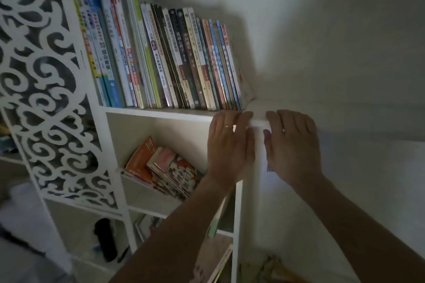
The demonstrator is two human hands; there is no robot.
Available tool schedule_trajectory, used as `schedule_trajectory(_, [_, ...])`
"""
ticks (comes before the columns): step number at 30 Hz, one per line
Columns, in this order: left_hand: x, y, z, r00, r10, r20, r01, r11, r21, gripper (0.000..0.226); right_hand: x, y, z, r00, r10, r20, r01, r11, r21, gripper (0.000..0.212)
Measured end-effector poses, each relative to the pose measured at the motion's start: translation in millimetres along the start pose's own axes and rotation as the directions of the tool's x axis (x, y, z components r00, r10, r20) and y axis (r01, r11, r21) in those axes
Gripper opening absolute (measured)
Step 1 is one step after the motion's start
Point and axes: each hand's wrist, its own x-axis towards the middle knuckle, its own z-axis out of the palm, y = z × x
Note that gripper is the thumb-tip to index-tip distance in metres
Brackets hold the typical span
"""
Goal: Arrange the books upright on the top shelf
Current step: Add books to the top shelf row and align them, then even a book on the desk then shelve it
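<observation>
A long row of books (174,60) stands upright on the top shelf (161,112) of a white bookcase, leaning slightly left. The rightmost one is a white book (242,76) with a red mark. To its right the shelf board is bare up to the wall. My left hand (227,145), wearing a ring, lies flat with its fingertips over the shelf's front edge, just below the last books. My right hand (292,145) lies flat at the shelf's right front corner, fingers straight. Neither hand holds a book.
On the shelf below, a few books (165,167) lean in a loose pile. More books show lower down (216,264). A white cut-out side panel (46,99) stands at the left. A white wall (345,53) closes the right side. A dark object (105,239) sits in a lower compartment.
</observation>
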Motion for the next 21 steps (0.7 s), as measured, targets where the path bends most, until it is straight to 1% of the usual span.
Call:
schedule_trajectory(2, [-0.2,-4.1,-1.7,0.999,0.039,0.026,-0.039,0.999,0.007,0.036,2.0,-6.1,6.7,0.997,0.046,-0.056,-0.047,0.999,-0.01,0.026])
schedule_trajectory(4, [-2.9,-3.8,0.4,0.999,0.034,0.01,-0.034,0.999,-0.014,0.039,2.3,-13.0,8.9,0.991,0.091,-0.101,-0.091,0.996,0.008,0.022])
schedule_trajectory(6, [-4.2,-1.4,2.0,0.999,0.026,-0.023,-0.027,0.999,-0.031,0.04,1.7,-16.2,6.1,0.989,0.11,-0.096,-0.109,0.994,0.013,0.019])
schedule_trajectory(8, [-4.1,-0.1,1.8,0.998,0.048,-0.039,-0.048,0.999,-0.019,0.04,1.7,-17.5,1.4,0.986,0.134,-0.098,-0.132,0.991,0.026,0.019])
schedule_trajectory(10, [-6.0,-1.5,-0.7,0.996,0.077,-0.039,-0.079,0.996,-0.033,0.045,0.6,-17.4,-3.5,0.988,0.143,-0.053,-0.141,0.989,0.049,0.024])
schedule_trajectory(12, [-8.2,-2.1,-4.7,0.997,0.07,-0.039,-0.072,0.995,-0.067,0.048,-1.7,-18.1,-7.3,0.99,0.139,0.002,-0.139,0.987,0.081,0.033])
schedule_trajectory(14, [-13.8,2.1,-8.1,0.999,0.026,-0.023,-0.028,0.995,-0.095,0.054,-11.9,-25.7,-15.0,0.983,0.181,-0.013,-0.177,0.971,0.16,0.042])
schedule_trajectory(16, [-31.6,13.7,-10.1,0.999,-0.043,-0.009,0.041,0.988,-0.149,0.057,-40.0,-38.4,-26.9,0.96,0.278,-0.025,-0.26,0.924,0.28,0.045])
schedule_trajectory(18, [-66.5,30.4,-10.8,0.998,-0.065,0.026,0.069,0.974,-0.217,0.049,-88.3,-48.9,-35.9,0.932,0.36,0.039,-0.35,0.868,0.353,0.04])
schedule_trajectory(19, [-90.6,38.8,-10.2,0.997,-0.04,0.061,0.054,0.969,-0.242,0.044,-119.1,-51.2,-37.7,0.914,0.389,0.111,-0.402,0.842,0.358,0.038])
schedule_trajectory(21, [-147.7,53.0,-5.7,0.982,0.034,0.188,0.022,0.957,-0.291,0.038,-186.9,-50.2,-36.5,0.853,0.444,0.275,-0.516,0.795,0.318,0.038])
